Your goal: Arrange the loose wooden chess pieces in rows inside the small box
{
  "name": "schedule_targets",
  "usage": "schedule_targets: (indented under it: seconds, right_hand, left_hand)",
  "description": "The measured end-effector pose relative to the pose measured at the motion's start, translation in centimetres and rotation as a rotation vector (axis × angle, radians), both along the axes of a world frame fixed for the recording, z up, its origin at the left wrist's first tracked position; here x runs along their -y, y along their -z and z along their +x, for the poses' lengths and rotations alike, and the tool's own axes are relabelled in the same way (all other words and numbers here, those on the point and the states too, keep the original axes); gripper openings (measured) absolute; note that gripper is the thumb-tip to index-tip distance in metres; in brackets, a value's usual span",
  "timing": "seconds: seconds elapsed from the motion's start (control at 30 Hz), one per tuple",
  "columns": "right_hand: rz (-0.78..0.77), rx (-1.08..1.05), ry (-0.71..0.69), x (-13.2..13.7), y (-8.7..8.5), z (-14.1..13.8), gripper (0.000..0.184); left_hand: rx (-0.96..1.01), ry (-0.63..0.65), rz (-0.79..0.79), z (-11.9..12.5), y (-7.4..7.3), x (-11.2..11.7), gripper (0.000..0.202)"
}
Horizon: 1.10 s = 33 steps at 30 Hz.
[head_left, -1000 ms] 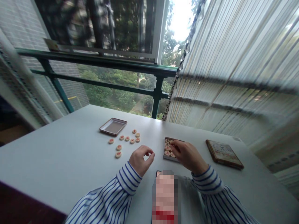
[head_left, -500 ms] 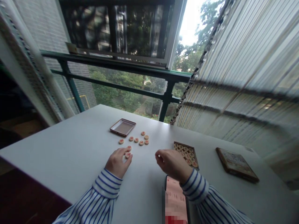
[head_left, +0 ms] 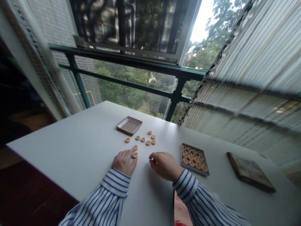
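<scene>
- We have the white tabletop (head_left: pixel 58 150) under everything; its broad stretch on the left gives room sideways, while its far edge runs near the tray (head_left: pixel 129 125).
- Our printed case (head_left: pixel 251 171) lies flat at the far right, well apart from both hands.
- Our box (head_left: pixel 194 171), filled with rows of discs (head_left: pixel 191 157), sits just right of the right hand (head_left: pixel 164 164).
- That hand is palm down, fingers curled and pointing left; we cannot tell whether they hold anything.
- Our left hand (head_left: pixel 122 163) is nearer the two closest pieces; its thumb and forefinger stand parted, and we see nothing held.
- Seven loose pieces (head_left: pixel 143 139) lie farther off, between tray and box.
- The near piece (head_left: pixel 134 154) lies just ahead of that left-hand gap, the next piece (head_left: pixel 135 147) right by the forefinger tip; contact is unclear. Both are round, so we find no long axis.
</scene>
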State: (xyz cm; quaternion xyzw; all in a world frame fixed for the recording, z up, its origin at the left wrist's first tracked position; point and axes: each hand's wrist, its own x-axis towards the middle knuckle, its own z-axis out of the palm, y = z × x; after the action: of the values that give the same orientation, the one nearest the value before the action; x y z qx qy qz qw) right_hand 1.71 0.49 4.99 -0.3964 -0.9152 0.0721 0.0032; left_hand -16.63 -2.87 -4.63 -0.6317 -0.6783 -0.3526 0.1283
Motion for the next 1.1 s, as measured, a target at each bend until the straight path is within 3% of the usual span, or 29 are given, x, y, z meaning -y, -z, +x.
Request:
schedule_targets:
  seconds: [0.37, 0.67, 1.1]
  right_hand:
    - [-0.042, -0.072, 0.005, 0.2, 0.1, 0.5, 0.029]
    - [0.015, -0.104, -0.011, -0.1, 0.6, 0.8, 0.027]
    - [0.035, -0.21, 0.017, -0.2, -1.4, 2.4, 0.026]
  left_hand:
    - [-0.034, -0.001, 0.066, 0.3, -0.3, 0.0, 0.019]
    - [-0.061, 0.086, 0.182, 1.1, -1.7, 0.2, 0.021]
    - [-0.052, 0.166, 0.286, 2.9, -3.7, 0.8, 0.023]
